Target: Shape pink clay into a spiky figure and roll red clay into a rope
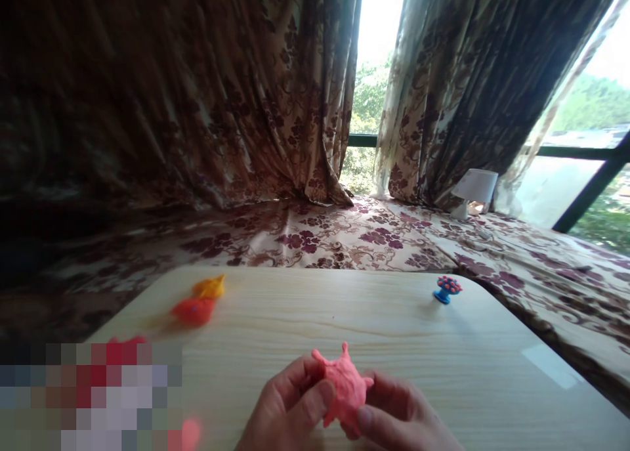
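Note:
Both hands hold a lump of pink modelling clay (345,388) above the near part of the table. Several thin points with knobbed tips stick out from its edge. My left hand (295,405) pinches it from the left, the thumb lying on its front. On the lower right, my right hand (401,411) grips it between thumb and fingers. Parts of the fingers behind the clay are hidden.
On the wood-grain table (295,313) lie a red clay lump (193,312) and a yellow one (210,286) at left. A blue clay stand with pink dots (445,289) stands at back right. Blurred blocks cover the lower left. Beyond are a white lamp (475,186) and curtains (275,90).

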Motion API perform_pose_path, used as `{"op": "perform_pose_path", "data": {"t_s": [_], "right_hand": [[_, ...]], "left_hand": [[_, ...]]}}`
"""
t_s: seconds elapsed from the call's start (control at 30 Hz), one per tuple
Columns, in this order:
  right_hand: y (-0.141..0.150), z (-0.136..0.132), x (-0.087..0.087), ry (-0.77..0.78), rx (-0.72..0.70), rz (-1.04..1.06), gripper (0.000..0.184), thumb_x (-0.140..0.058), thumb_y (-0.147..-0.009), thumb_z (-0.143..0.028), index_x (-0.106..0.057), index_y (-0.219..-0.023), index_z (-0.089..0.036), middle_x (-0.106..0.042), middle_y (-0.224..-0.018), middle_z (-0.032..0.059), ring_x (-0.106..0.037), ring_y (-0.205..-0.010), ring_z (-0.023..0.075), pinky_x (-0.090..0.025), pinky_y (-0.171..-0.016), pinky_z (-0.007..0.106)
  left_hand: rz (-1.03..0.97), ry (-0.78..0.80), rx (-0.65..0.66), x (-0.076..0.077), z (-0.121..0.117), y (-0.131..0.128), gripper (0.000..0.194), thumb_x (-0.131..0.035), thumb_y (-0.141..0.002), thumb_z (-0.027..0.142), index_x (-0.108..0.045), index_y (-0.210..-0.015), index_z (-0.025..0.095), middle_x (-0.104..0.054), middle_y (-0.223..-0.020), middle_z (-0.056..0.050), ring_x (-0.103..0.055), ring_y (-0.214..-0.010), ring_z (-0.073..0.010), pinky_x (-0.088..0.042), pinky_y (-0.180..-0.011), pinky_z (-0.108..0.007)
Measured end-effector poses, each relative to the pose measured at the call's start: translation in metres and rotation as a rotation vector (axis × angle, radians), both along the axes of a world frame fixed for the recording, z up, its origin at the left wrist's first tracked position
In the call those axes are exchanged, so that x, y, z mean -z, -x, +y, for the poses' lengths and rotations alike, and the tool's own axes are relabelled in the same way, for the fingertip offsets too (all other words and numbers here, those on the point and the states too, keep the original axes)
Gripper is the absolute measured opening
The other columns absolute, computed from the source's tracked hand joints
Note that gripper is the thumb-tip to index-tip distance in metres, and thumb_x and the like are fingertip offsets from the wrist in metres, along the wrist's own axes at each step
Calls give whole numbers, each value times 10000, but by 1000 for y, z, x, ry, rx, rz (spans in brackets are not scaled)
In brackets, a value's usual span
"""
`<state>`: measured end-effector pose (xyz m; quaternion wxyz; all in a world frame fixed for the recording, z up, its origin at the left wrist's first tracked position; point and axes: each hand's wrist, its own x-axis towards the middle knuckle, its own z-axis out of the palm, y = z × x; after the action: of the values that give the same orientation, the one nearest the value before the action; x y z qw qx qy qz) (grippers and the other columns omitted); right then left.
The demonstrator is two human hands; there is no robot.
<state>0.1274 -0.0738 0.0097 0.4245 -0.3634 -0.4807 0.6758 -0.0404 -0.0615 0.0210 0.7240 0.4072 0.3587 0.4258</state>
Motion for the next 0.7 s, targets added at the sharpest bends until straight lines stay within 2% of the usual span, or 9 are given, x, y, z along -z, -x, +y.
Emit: {"op": "perform_pose_path", "data": {"t_s": [0.1, 0.23, 0.43, 0.7], "right_hand": [[2, -1, -3, 9, -14, 3, 296, -722, -686, -442, -688, -782, -165, -672, -765, 17, -585, -756, 154, -430, -704, 221], [2, -2, -5, -76, 31, -109, 382, -631, -740, -526, -681, -827, -158, -675, -745, 32, -591, -777, 185, -435, -733, 259], [0, -1, 3, 10, 85, -68, 355, -660, -732, -493, -645, -762, -140, -653, -698, 20, -563, -679, 148, -411, -682, 246], [0, -1, 4, -11, 93, -53, 349, -657, -744, -481, -633, -743, -133, -636, -668, 5, -547, -666, 127, -404, -663, 224]], "left_hand": [[35, -20, 46, -2, -1, 0, 358, -730, -613, 454, -709, -805, 152, -685, -727, -62, -596, -723, -206, -446, -747, -326], [110, -43, 44, -6, -2, 0, 291, -694, -672, 400, -716, -821, 151, -691, -760, -60, -590, -770, -208, -425, -802, -326], [91, -18, 87, -2, -4, -3, 251, -737, -630, 358, -702, -783, 161, -691, -724, -37, -593, -779, -206, -413, -726, -286], [88, -36, 105, 2, -6, -5, 265, -737, -640, 379, -692, -778, 157, -685, -714, -19, -574, -730, -161, -393, -692, -249]]}}
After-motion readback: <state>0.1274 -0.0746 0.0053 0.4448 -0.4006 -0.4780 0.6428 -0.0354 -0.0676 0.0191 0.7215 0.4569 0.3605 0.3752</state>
